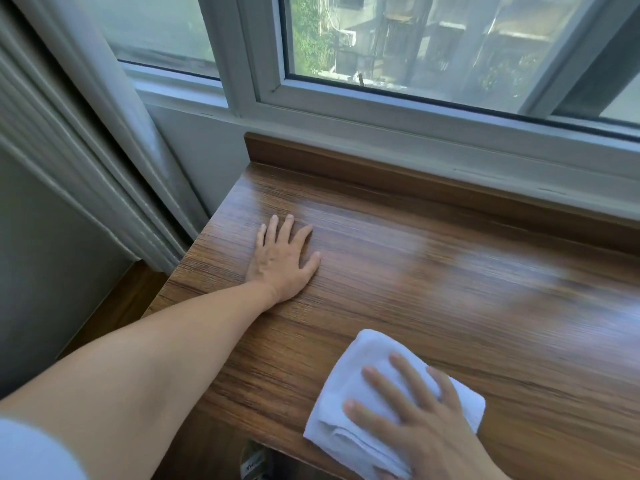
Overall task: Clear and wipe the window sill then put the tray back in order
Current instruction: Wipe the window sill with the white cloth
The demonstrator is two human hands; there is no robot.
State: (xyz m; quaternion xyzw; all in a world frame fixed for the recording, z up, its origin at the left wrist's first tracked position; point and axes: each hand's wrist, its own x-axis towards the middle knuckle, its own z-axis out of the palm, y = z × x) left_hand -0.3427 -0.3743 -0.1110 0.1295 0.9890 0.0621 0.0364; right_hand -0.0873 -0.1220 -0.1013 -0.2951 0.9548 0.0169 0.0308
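The wooden window sill point(433, 271) runs wide and bare from its left end by the wall out past the right edge of the view, with a raised wooden strip along its back against the white window frame point(346, 109). A folded white cloth point(349, 403) lies on the sill near its front edge, toward the lower right. The right hand point(422, 420) presses flat on the cloth, fingers straight and spread, not curled round it; the wrist and the near corner of the cloth run out of the bottom of the view. The left hand point(282, 261) rests palm down on the bare wood near the sill's left end, fingers straight and slightly apart, holding nothing, well apart from the cloth. Its forearm crosses the sill's front left corner, and a pale sleeve point(31, 452) shows at the lower left. No tray shows in this view. Pale sheen on the wood toward the right blurs the grain there. Below the front edge, a dark recess holds something small and unreadable. Left of the sill hangs a grey curtain point(114, 140), reaching down past the sill's end, with wood floor point(114, 306) beneath.
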